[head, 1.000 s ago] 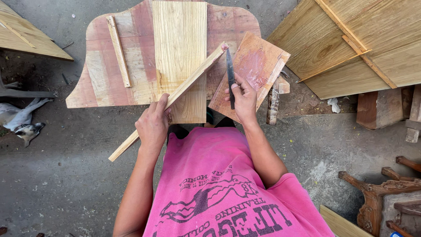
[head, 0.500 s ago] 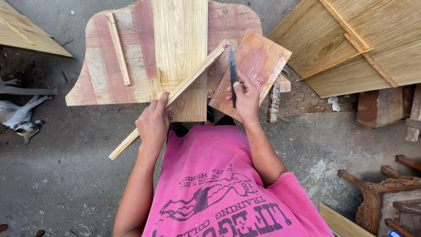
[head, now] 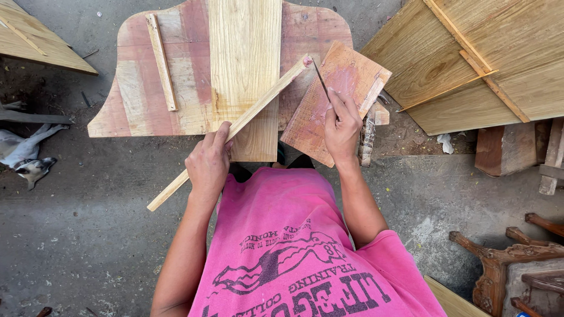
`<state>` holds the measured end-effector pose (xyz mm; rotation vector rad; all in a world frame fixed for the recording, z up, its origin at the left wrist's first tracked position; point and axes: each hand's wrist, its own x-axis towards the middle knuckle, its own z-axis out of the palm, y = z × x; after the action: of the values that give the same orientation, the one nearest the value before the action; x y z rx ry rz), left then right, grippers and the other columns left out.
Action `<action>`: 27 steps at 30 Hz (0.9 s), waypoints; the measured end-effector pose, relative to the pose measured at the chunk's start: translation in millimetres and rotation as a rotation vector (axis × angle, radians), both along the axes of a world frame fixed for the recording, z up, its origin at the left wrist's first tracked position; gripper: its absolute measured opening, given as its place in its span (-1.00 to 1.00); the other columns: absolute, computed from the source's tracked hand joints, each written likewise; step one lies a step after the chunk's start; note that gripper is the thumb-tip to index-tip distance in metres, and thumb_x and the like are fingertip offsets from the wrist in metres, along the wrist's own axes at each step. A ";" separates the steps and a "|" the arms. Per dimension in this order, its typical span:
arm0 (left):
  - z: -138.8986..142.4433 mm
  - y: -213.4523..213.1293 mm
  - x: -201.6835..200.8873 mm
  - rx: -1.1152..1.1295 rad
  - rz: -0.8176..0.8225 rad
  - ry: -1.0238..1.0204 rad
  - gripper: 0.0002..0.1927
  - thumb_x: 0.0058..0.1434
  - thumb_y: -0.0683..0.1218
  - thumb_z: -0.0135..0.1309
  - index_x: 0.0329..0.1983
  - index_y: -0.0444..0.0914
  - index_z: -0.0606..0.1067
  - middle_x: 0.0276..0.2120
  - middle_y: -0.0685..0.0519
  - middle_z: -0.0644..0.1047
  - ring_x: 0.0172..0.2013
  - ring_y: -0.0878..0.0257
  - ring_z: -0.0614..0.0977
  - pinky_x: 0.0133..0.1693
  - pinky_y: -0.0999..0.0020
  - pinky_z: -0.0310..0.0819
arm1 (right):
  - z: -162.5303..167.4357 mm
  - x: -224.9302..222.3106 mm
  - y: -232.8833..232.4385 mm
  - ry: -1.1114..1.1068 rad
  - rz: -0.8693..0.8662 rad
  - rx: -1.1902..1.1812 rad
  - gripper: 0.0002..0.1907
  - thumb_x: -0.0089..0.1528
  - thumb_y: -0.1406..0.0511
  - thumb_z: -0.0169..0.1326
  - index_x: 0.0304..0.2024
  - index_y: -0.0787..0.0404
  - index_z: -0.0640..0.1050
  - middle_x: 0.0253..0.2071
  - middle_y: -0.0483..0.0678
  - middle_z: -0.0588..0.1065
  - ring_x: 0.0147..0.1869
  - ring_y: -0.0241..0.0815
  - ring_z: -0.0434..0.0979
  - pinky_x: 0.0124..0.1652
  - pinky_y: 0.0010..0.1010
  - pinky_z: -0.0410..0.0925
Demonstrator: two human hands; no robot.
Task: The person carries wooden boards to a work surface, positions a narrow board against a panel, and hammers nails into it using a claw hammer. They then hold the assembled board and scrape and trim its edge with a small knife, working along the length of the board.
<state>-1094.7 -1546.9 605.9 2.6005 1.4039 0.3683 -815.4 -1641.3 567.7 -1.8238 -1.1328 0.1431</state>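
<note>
Grey concrete floor surrounds a curved, reddish wooden panel (head: 147,105) at frame centre. My left hand (head: 207,165) clamps a long pale wooden strip (head: 235,130) diagonally across it; my right hand (head: 342,124) pinches a thin dark blade (head: 321,79) near the strip's tip. I judge marking underway; next needs steady alignment.

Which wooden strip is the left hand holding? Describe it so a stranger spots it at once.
Start at the big curved reddish board with a pale plank down its middle. The long thin strip lies slanted across that plank, gripped low by the left hand. Unlike the shorter strip lying loose on the board's left side, its lower end overhangs the floor.
</note>
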 end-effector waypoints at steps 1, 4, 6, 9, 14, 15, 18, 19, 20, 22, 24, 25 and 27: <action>-0.1 -0.3 0.1 -0.002 0.000 0.002 -0.58 0.28 -0.06 0.18 0.22 -0.06 0.50 -0.30 0.06 0.59 -0.38 0.10 0.63 -0.41 0.14 0.51 | 2.7 2.6 0.2 -0.018 0.009 -0.012 -0.61 0.28 0.57 0.04 0.15 0.34 0.58 -0.02 0.12 0.53 0.04 0.04 0.61 0.01 -0.25 0.46; 0.0 -0.3 -0.2 -0.008 -0.002 0.006 -0.58 0.28 -0.06 0.18 0.22 -0.06 0.50 -0.30 0.06 0.59 -0.38 0.10 0.64 -0.41 0.14 0.51 | 10.8 12.8 1.9 -0.130 0.049 -0.028 -0.58 0.23 0.58 0.06 0.14 0.31 0.60 0.00 0.12 0.50 0.05 0.06 0.57 0.02 -0.21 0.44; 0.2 0.4 -0.7 -0.013 0.001 0.004 -0.58 0.29 -0.06 0.18 0.24 -0.06 0.49 -0.30 0.05 0.58 -0.38 0.11 0.64 -0.41 0.14 0.52 | 16.4 20.1 2.1 -0.199 0.059 -0.057 -0.59 0.22 0.58 0.09 0.12 0.30 0.62 0.00 0.09 0.50 0.01 0.04 0.54 0.00 -0.19 0.43; 1.0 1.1 -2.3 -0.019 0.002 -0.003 -0.59 0.29 -0.05 0.18 0.22 -0.05 0.49 -0.30 0.05 0.58 -0.38 0.09 0.64 -0.41 0.13 0.52 | 23.7 29.0 2.4 -0.278 0.082 -0.065 -0.62 0.23 0.57 0.12 0.09 0.28 0.63 0.00 0.06 0.50 0.02 0.04 0.52 0.01 -0.17 0.41; 1.8 -0.6 -3.4 -0.031 0.005 -0.014 -0.57 0.26 -0.07 0.19 0.21 -0.05 0.49 -0.29 0.06 0.59 -0.38 0.09 0.64 -0.41 0.12 0.51 | 27.3 35.5 5.6 -0.304 0.132 -0.086 -0.61 0.21 0.57 0.13 0.08 0.25 0.64 0.03 0.05 0.50 0.06 0.05 0.49 0.03 -0.17 0.40; 1.9 -1.2 -3.4 -0.031 0.006 -0.014 -0.56 0.25 -0.08 0.19 0.21 -0.05 0.48 -0.29 0.06 0.59 -0.38 0.09 0.64 -0.40 0.12 0.52 | 26.7 36.5 7.3 -0.321 0.134 -0.085 -0.61 0.22 0.56 0.13 0.08 0.24 0.64 0.03 0.04 0.50 0.06 0.06 0.48 0.03 -0.17 0.40; 1.6 -2.2 -2.9 -0.030 0.005 -0.029 -0.58 0.26 -0.07 0.19 0.21 -0.05 0.48 -0.26 0.07 0.59 -0.36 0.08 0.64 -0.39 0.12 0.52 | 24.8 41.1 11.9 -0.370 0.153 -0.065 -0.59 0.23 0.57 0.11 0.10 0.23 0.64 0.08 0.04 0.49 0.11 0.07 0.48 0.07 -0.16 0.39; 1.5 -2.2 -2.6 -0.028 0.003 -0.027 -0.57 0.25 -0.07 0.19 0.21 -0.05 0.48 -0.26 0.07 0.60 -0.36 0.08 0.64 -0.39 0.12 0.52 | 24.9 43.0 13.0 -0.387 0.160 -0.054 -0.59 0.23 0.58 0.10 0.11 0.23 0.64 0.11 0.05 0.49 0.12 0.07 0.48 0.08 -0.16 0.39; 1.2 -2.3 -2.4 -0.026 0.001 -0.026 -0.56 0.24 -0.08 0.19 0.21 -0.05 0.48 -0.25 0.06 0.60 -0.36 0.08 0.64 -0.39 0.12 0.52 | 25.6 45.3 13.6 -0.407 0.151 -0.084 -0.59 0.22 0.57 0.11 0.09 0.22 0.64 0.08 0.05 0.49 0.10 0.07 0.48 0.07 -0.14 0.39; 0.8 -2.2 -2.0 -0.026 -0.001 -0.023 -0.55 0.24 -0.08 0.20 0.21 -0.05 0.48 -0.24 0.06 0.60 -0.36 0.08 0.64 -0.39 0.12 0.52 | 28.5 48.8 13.4 -0.446 0.131 -0.144 -0.60 0.20 0.56 0.13 0.07 0.21 0.66 0.03 0.05 0.48 0.06 0.09 0.47 0.05 -0.12 0.38; 0.3 -2.5 -1.8 -0.030 0.002 -0.021 -0.55 0.24 -0.08 0.20 0.22 -0.05 0.48 -0.25 0.06 0.60 -0.36 0.08 0.65 -0.39 0.12 0.53 | 33.4 49.3 10.1 -0.407 0.109 -0.111 -0.60 0.22 0.56 0.13 0.09 0.22 0.65 0.04 0.05 0.48 0.09 0.09 0.47 0.06 -0.14 0.38; 0.1 -2.2 -1.8 -0.024 0.003 -0.026 -0.55 0.24 -0.07 0.20 0.22 -0.06 0.48 -0.24 0.06 0.60 -0.36 0.08 0.65 -0.39 0.13 0.53 | 35.9 48.9 9.6 -0.388 0.103 -0.090 -0.60 0.23 0.56 0.13 0.10 0.22 0.64 0.05 0.05 0.48 0.10 0.09 0.47 0.06 -0.15 0.39; -0.1 -3.2 -2.3 -0.029 -0.001 -0.030 -0.56 0.26 -0.07 0.19 0.22 -0.06 0.48 -0.23 0.06 0.60 -0.35 0.08 0.65 -0.38 0.14 0.53 | 41.0 47.2 7.7 -0.411 0.148 -0.098 -0.58 0.21 0.56 0.13 0.10 0.22 0.65 0.05 0.04 0.49 0.08 0.10 0.46 0.05 -0.15 0.38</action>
<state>-1097.0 -1550.2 605.8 2.5615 1.3879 0.3822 -768.2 -1633.7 608.7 -1.9063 -1.5717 -0.0987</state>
